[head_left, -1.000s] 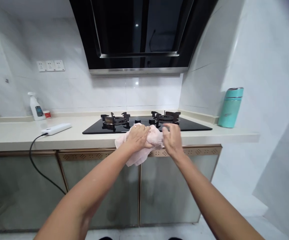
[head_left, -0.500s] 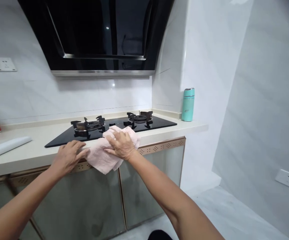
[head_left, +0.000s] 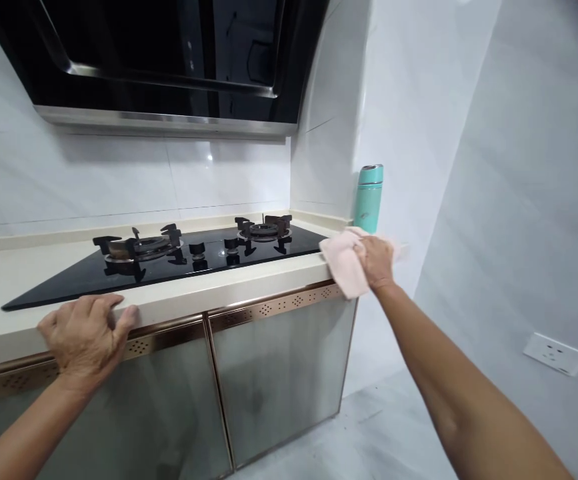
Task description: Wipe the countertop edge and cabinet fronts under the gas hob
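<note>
My right hand is closed on a pale pink cloth, pressing it to the counter's right front corner. A flap of the cloth hangs over the edge. Directly behind it stands a turquoise flask, whose base is hidden by cloth and hand. My left hand rests over the front edge of the cream counter, thumb spread from the fingers, holding nothing. Between my hands lies a black glass gas hob with two burners and two knobs.
A black range hood overhangs the hob. Below the counter are glass-fronted cabinet doors with a perforated bronze trim. A tiled wall rises at the right, carrying a white socket low down.
My right hand has swept the cloth rightward along the counter edge, from the hob's middle to the corner by the flask. My left hand has left the cloth's side and sits farther left.
</note>
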`<control>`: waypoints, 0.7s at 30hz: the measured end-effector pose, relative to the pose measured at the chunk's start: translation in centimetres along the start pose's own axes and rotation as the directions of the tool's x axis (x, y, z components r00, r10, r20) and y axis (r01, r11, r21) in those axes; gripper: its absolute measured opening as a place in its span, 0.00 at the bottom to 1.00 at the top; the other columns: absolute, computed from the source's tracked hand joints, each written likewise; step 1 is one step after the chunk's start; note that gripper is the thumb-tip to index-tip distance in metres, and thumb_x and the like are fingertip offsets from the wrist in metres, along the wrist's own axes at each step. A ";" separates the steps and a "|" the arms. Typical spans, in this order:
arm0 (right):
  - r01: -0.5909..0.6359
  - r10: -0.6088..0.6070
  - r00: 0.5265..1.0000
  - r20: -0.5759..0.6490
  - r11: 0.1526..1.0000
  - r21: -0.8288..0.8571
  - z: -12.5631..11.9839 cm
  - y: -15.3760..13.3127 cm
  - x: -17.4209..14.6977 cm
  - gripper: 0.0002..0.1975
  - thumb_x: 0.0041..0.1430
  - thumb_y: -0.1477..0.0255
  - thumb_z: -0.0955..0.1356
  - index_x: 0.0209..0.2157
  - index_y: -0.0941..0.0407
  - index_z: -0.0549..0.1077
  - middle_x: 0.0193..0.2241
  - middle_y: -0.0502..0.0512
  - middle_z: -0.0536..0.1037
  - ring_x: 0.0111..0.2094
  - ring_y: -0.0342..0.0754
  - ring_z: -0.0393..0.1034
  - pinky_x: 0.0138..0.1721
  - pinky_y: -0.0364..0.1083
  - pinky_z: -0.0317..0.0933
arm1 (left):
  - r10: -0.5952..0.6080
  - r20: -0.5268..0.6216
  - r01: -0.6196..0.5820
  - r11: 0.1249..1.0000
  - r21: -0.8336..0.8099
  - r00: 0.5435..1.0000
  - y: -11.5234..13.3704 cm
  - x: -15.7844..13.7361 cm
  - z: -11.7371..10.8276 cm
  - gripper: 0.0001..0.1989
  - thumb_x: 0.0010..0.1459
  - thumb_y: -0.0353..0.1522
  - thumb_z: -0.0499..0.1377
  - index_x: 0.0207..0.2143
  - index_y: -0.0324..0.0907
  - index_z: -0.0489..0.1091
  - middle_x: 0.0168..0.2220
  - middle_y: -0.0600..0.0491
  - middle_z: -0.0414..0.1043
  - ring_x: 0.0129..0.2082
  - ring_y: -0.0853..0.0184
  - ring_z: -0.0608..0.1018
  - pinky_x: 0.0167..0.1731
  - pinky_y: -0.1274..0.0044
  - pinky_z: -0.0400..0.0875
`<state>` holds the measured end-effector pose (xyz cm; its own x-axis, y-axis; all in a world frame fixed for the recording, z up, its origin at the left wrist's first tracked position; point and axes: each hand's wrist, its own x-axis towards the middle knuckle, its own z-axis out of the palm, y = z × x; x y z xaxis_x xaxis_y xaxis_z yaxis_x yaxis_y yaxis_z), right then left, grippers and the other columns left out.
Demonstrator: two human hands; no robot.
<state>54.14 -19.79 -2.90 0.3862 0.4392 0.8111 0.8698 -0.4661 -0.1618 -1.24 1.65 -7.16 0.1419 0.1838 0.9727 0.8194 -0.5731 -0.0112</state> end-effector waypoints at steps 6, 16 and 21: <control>-0.125 0.129 0.981 0.143 0.991 -0.037 -1.5 -0.2 3.5 0.14 0.63 0.61 0.65 0.34 0.56 0.77 0.33 0.66 0.74 0.36 0.55 0.65 0.37 0.55 0.48 | 0.070 -0.056 -0.065 0.995 0.081 0.996 -0.1 -0.1 0.1 0.15 0.60 0.46 0.56 0.37 0.46 0.74 0.34 0.51 0.74 0.37 0.56 0.71 0.43 0.62 0.58; 0.134 -0.150 0.912 0.383 0.989 0.069 -2.1 -21.3 2.2 0.13 0.67 0.67 0.62 0.39 0.57 0.76 0.39 0.64 0.73 0.33 0.50 0.67 0.35 0.51 0.62 | -0.003 0.003 0.004 1.000 -0.007 1.000 0.9 0.0 -0.5 0.14 0.60 0.44 0.58 0.36 0.45 0.74 0.35 0.47 0.75 0.40 0.54 0.72 0.45 0.61 0.56; 0.389 -0.477 0.807 0.347 0.873 0.295 -1.7 -34.9 -0.2 0.14 0.69 0.67 0.59 0.44 0.53 0.75 0.44 0.59 0.74 0.42 0.52 0.68 0.44 0.51 0.64 | 0.002 0.034 -0.001 0.999 -0.032 0.999 0.7 -0.1 -0.6 0.14 0.61 0.43 0.58 0.38 0.44 0.75 0.36 0.46 0.76 0.41 0.53 0.73 0.46 0.61 0.57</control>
<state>23.19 -4.96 3.53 0.0033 0.8436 0.5369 0.9999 -0.0095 0.0087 -1.08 0.73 -7.16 0.1622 0.2098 0.9642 0.8011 -0.5985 -0.0045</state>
